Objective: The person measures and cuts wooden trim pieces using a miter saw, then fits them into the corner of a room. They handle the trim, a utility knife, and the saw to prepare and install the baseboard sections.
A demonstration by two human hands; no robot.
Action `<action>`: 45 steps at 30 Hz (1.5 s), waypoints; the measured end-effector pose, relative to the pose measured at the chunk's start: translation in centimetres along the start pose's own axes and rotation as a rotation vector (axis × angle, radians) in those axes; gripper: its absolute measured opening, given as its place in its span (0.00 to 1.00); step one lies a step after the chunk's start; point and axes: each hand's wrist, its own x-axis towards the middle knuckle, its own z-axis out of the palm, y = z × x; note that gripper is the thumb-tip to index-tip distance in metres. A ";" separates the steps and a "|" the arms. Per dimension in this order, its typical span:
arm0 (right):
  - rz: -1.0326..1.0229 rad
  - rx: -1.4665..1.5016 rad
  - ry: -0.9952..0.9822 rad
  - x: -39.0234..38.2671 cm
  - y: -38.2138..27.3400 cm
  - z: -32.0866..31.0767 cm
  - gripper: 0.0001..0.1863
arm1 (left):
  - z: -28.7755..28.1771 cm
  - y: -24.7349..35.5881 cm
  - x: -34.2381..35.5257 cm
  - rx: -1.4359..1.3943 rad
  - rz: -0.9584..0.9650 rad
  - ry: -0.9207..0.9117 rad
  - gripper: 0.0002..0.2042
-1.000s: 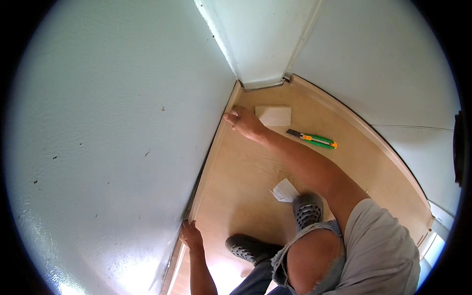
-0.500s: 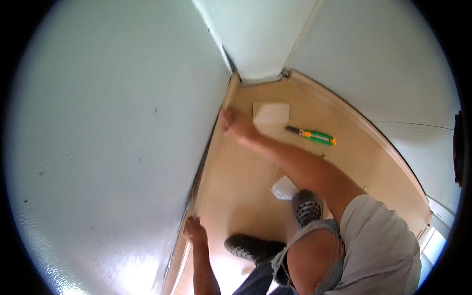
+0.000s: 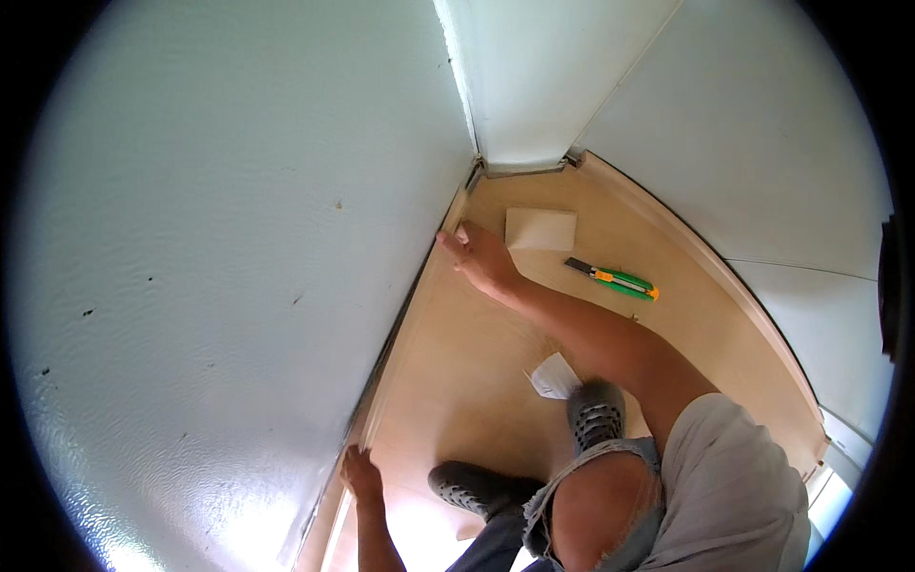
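Baseboard [image 3: 394, 367] in pale wood tone runs along the foot of a broad white textured wall [image 3: 229, 286], edging a wood-look floor [image 3: 467, 377]. Bare fingers grasp it at two places, the right hand [image 3: 478, 257] near the far corner and the left hand [image 3: 362, 474] lower down, close to the person. Beyond the right forearm lie a beige rectangular block [image 3: 540, 230] and, just beside it, a green-and-yellow snap-off utility knife [image 3: 613, 279].
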 end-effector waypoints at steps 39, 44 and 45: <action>0.068 -0.053 0.342 5.1 1.3 0.3 0.30 | -0.3 6.3 4.3 -0.167 -0.077 0.245 0.15; 0.111 -0.059 0.357 4.7 1.2 0.6 0.29 | 0.5 7.5 3.7 -0.199 -0.135 0.472 0.12; 0.121 -0.050 0.346 4.5 0.9 0.6 0.29 | 0.6 7.7 3.7 -0.200 -0.127 0.518 0.11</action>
